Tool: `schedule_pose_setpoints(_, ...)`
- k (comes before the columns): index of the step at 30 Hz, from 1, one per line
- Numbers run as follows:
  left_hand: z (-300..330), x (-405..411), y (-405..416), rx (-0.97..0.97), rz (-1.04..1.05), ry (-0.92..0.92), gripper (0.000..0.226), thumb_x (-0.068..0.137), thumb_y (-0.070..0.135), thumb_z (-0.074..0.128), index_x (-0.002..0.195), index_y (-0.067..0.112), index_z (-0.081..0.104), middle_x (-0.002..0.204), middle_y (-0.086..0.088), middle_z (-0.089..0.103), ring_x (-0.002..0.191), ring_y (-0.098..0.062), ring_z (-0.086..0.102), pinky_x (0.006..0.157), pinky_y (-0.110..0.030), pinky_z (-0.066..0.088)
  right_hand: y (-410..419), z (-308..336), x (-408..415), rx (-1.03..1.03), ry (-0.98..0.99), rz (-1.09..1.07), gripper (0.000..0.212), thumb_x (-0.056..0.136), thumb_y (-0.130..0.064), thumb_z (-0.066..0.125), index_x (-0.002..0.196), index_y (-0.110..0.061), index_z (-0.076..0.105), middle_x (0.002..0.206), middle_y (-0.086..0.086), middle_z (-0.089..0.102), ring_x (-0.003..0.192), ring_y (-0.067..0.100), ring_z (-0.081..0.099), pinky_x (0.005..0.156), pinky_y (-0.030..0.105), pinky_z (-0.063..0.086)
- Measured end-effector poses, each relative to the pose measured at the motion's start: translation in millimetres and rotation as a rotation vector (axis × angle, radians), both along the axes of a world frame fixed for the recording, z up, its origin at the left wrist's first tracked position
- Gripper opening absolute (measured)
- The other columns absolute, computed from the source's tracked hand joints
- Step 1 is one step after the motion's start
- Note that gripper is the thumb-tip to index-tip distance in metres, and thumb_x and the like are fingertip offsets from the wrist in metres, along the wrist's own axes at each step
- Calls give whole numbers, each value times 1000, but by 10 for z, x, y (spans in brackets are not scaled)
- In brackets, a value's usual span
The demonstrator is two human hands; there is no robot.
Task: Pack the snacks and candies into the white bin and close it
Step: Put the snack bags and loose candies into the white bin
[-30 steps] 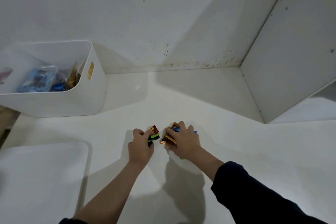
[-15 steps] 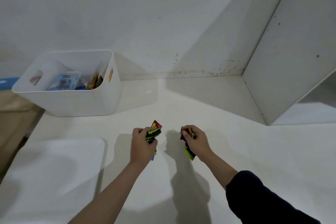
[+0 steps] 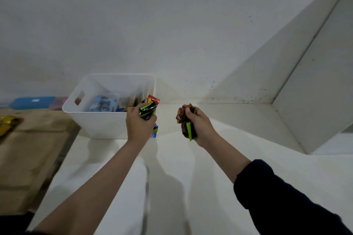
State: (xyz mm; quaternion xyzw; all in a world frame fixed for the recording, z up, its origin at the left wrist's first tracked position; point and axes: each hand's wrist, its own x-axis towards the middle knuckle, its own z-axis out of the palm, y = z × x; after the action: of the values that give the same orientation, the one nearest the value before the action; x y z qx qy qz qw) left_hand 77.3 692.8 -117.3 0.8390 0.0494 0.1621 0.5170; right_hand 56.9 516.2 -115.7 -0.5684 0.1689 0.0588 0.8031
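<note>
Now the white bin [image 3: 99, 120] is approached, set on the worktop [image 3: 238, 158] at ten o'clock from both hands.
Its near right corner is met by the left hand [image 3: 140, 126], fisted on wrapped candies [image 3: 148, 109]; the right hand [image 3: 196, 126], farther off, is clenched around a second candy bunch [image 3: 184, 120].

No print can be read on the wrappers [image 3: 148, 109] above the left fingers [image 3: 133, 109] or elsewhere; all lettering is blurred.

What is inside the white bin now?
The white bin holds a blue-printed clear packet and some darker wrappers beside it. Its front wall and the left hand cover the bottom and right corner.
</note>
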Motion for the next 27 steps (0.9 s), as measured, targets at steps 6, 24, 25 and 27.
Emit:
schedule_pose_setpoints(6,380,636,768,-40,8,-89,33,76,6,68,108,13,63,108,-14,57,88,-16,53,85,-24,43,986,434,682,-89,-126,-33,19,92,-31,60,108,-21,65,105,4,69,83,19,63,66,30,52)
schedule_pose_setpoints(24,-237,1525,1476,-40,-478,278,38,75,50,71,98,21,62,92,4,68,87,-14,65,78,-29,56,1815,-355,1440,-871,-478,-272,23,81,-34,63,99,-22,69,104,-1,61,101,16,58,92,35,49)
schedule_pose_setpoints(25,-259,1535,1469,7,-466,290,48,75,60,66,104,22,59,97,4,65,92,-15,63,81,-32,55,1819,-348,1434,-880,-500,-284,24,81,-36,60,97,-21,70,102,-2,62,101,16,59,92,39,48)
schedule_pose_setpoints(27,-279,1532,1459,79,-450,319,70,70,79,49,113,23,51,106,0,62,98,-18,60,85,-36,53,1828,-310,1401,-870,-528,-284,26,84,-35,59,97,-17,70,98,-8,63,101,14,60,91,42,49)
